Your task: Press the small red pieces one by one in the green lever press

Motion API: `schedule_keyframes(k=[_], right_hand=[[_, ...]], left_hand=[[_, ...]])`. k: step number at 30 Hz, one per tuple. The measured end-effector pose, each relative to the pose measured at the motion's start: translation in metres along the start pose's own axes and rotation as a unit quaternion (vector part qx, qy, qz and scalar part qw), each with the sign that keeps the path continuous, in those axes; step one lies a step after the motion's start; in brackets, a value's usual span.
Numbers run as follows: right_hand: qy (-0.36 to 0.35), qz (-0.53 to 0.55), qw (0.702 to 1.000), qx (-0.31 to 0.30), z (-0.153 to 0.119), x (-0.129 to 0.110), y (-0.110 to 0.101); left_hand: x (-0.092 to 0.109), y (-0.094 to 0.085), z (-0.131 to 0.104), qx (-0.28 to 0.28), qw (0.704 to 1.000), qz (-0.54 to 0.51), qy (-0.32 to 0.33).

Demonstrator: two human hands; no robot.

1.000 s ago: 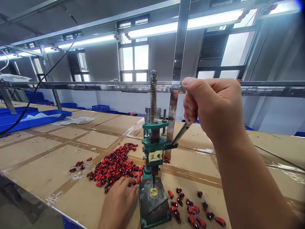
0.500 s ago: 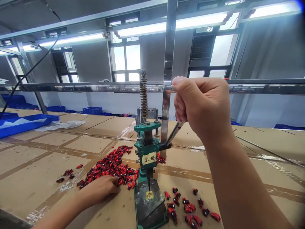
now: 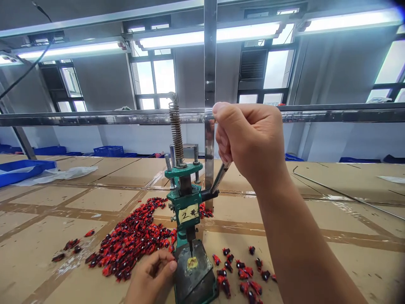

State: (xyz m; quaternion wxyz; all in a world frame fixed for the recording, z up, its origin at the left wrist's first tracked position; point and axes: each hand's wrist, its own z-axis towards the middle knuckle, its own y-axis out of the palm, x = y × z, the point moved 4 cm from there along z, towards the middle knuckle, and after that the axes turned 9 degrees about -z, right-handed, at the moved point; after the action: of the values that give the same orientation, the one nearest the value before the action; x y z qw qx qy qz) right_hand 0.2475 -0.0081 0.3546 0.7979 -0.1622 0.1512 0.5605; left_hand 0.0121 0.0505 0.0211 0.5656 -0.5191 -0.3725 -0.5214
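Note:
A green hand press (image 3: pixel 187 200) marked "2 #" stands on the table, its spring upright above it. My right hand (image 3: pixel 253 137) is closed round the upper end of the press lever (image 3: pixel 219 179), which slants up to the right. At the left edge of the dark base plate (image 3: pixel 198 276), my left hand (image 3: pixel 153 272) has its thumb and index finger drawn together; what is between the tips is too small to make out. The thin punch (image 3: pixel 191 248) points down at a yellowish pad (image 3: pixel 192 262) on the plate. Behind my left hand lies a heap of red and black pieces (image 3: pixel 136 236).
Several loose red and black pieces (image 3: pixel 242 273) lie right of the press. A metal post (image 3: pixel 210 84) rises behind it and meets a horizontal rail (image 3: pixel 126 118). A blue tray (image 3: pixel 27 171) sits at the far left, and a thin rod (image 3: pixel 341 191) lies at the right.
My left hand has left the heap, moving right to the press base, and its fingers now face the plate. My right hand still grips the raised lever. The view has shifted slightly right.

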Motion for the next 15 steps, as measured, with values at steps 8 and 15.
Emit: schedule_keyframes(k=[8, 15], right_hand=[[-0.003, -0.014, 1.000, 0.006, 0.000, 0.000, 0.000], [0.009, -0.020, 1.000, 0.005, -0.002, -0.003, -0.003]], left_hand=[[-0.032, 0.040, -0.001, 0.033, 0.999, -0.030, 0.009], [-0.012, 0.037, -0.007, 0.051, 0.972, 0.136, 0.183]])
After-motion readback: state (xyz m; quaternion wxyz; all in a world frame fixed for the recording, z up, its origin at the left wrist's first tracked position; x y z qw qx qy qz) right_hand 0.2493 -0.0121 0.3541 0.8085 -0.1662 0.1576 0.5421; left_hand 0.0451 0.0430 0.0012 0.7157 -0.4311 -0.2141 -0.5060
